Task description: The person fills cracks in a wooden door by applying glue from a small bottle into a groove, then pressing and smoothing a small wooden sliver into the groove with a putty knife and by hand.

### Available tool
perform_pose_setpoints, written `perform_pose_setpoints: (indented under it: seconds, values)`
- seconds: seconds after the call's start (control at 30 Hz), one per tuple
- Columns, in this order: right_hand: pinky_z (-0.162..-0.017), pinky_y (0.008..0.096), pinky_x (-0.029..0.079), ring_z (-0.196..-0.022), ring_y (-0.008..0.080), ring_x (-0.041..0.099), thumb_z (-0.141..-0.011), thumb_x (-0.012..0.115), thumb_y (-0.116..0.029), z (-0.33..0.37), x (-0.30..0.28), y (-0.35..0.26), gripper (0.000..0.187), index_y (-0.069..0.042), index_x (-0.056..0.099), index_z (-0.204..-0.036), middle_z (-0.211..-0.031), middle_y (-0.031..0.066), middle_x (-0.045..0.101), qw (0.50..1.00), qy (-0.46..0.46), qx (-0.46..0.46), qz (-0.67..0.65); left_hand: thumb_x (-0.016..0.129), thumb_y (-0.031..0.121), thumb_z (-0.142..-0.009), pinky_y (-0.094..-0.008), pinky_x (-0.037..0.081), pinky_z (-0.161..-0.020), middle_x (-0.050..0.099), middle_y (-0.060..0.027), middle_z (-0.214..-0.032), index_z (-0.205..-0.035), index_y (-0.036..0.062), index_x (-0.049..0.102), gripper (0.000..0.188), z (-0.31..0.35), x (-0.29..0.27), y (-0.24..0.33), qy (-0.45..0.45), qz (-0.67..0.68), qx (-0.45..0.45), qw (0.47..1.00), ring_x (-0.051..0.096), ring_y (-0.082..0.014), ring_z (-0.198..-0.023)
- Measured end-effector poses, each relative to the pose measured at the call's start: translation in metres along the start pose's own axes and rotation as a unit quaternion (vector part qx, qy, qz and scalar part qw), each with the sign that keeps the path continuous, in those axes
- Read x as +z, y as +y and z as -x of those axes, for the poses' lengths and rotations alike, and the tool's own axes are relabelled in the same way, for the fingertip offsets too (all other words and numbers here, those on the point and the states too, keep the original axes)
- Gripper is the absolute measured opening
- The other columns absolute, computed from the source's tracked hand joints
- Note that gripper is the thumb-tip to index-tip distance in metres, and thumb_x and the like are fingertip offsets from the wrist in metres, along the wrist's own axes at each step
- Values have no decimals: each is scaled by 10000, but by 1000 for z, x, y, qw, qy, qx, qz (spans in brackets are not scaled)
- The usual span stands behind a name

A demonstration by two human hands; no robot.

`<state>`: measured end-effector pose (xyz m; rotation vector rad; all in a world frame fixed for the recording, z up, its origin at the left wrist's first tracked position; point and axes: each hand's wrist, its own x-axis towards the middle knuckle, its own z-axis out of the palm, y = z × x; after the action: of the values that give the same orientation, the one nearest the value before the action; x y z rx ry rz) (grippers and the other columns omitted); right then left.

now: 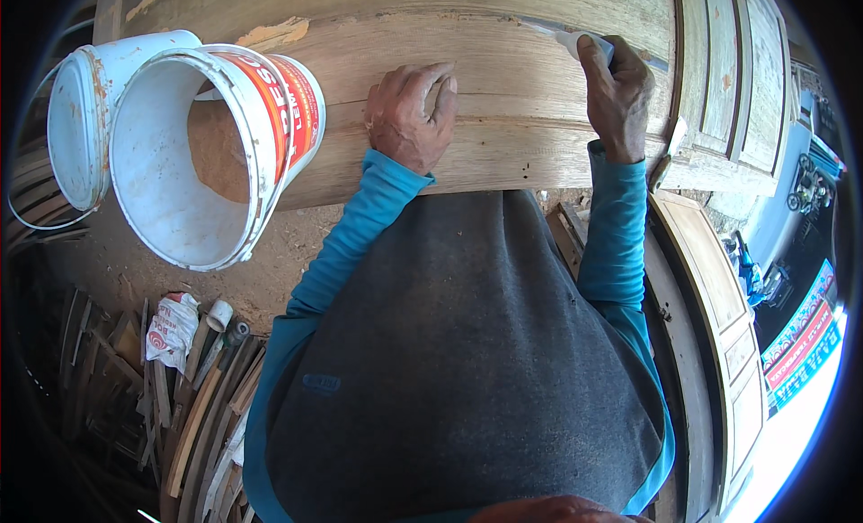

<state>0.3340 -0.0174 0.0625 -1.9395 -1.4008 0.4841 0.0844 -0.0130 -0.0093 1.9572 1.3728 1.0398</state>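
Observation:
A wide wooden door panel [503,101] lies flat in front of me. My left hand [411,114] rests on its near part, fingers loosely bent and thumb apart from the index finger, with nothing visible in it. Farther right, my right hand [618,101] grips a small whitish bottle [568,41] between thumb and fingers. Its pointed nozzle is directed left, close to a dark seam [647,59] in the wood. Much of the bottle is hidden by the fingers, and whether the nozzle touches the wood I cannot tell.
Left of my left hand, a white bucket [153,163] tilts beside another white bucket [76,132]. A wooden-handled tool [662,171] lies at the panel's right. Scrap wood [202,415] fills the lower left. Another door panel [719,280] stands at my right.

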Motion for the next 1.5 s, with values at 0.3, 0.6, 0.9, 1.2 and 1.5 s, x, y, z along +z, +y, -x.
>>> perform_pose_setpoints:
  seconds: [0.3, 0.6, 0.9, 1.2, 1.5]
  values:
    - [-572, 363, 471, -583, 187, 568, -960, 706, -271, 0, 1, -6, 315, 42, 713, -925, -659, 138, 619, 999, 2, 44, 3, 761, 129, -893, -417, 515, -808, 740, -75, -961, -1070, 106, 763, 179, 1, 1, -1, 2, 2, -2, 1000, 691, -286, -906]
    - [-537, 299, 365, -594, 77, 472, -1022, 684, -425, -1, 0, 1, 430, -2, 757, -996, -654, 6, 594, 999, -15, 39, 8, 757, 105, -894, -413, 523, -821, 738, -91, -962, -1073, 92, 763, 179, 0, -1, 0, 1, 5, -3, 1000, 691, -295, -903]
    - [-542, 350, 437, -559, 168, 523, -968, 701, -219, -2, -1, -5, 267, 37, 696, -893, -662, 122, 597, 999, -12, 28, 13, 759, 97, -890, -416, 527, -825, 741, -106, -973, -1073, 88, 761, 183, 0, -1, 1, 2, 10, -5, 1000, 698, -306, -911]
    - [-576, 373, 479, -578, 195, 573, -962, 704, -277, -3, 1, -9, 332, 54, 713, -930, -649, 162, 615, 999, -2, 48, 0, 775, 167, -885, -438, 523, -802, 743, -69, -969, -1077, 124, 763, 197, 2, 3, -5, 5, 10, -6, 1000, 697, -284, -929]
    - [-547, 355, 448, -561, 173, 537, -969, 695, -246, -5, 0, -9, 295, 41, 701, -902, -642, 133, 588, 999, -4, 32, 5, 763, 117, -887, -421, 529, -806, 737, -99, -956, -1067, 94, 762, 181, 0, 0, -1, 3, 12, -3, 1000, 697, -300, -900]
